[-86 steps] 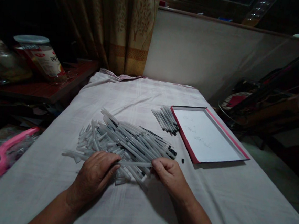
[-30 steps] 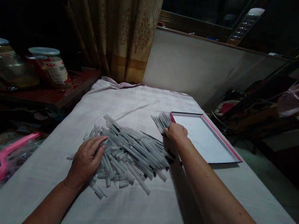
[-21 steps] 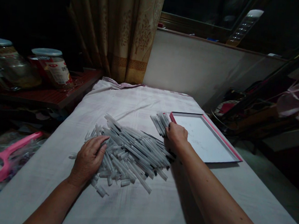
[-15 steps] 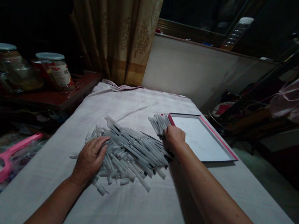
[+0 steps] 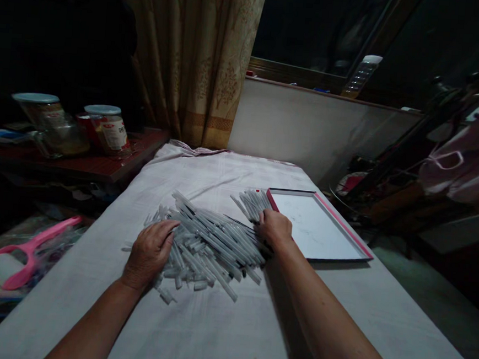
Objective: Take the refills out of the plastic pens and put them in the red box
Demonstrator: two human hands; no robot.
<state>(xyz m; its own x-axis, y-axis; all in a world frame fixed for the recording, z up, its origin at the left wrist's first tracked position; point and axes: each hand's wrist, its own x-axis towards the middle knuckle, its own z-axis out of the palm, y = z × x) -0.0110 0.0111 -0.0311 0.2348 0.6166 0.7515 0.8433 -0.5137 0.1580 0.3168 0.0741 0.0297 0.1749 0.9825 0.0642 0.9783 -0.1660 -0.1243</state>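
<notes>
A big heap of clear plastic pens [image 5: 209, 243] lies on a white cloth-covered table [image 5: 228, 322]. My left hand [image 5: 149, 252] rests palm down on the heap's left side, fingers stretched over loose pen caps. My right hand [image 5: 275, 228] is reached forward with its fingers curled down, at the near end of a small separate bundle of pens [image 5: 250, 202] that lies beside a pink-rimmed white tray [image 5: 316, 224]. What the right fingers hold, if anything, is hidden under the hand.
Two lidded jars [image 5: 106, 127] stand on a dark wooden shelf [image 5: 78, 164] at the left. A pink-handled tool [image 5: 26, 251] lies lower left. A patterned curtain [image 5: 203, 60] hangs behind the table. Dark clutter and pink cloth [image 5: 464, 164] fill the right side.
My right hand left the heap and reached out to the small bundle beside the tray, then drew back slightly. My left hand slid to the heap's left side. The camera tilted up.
</notes>
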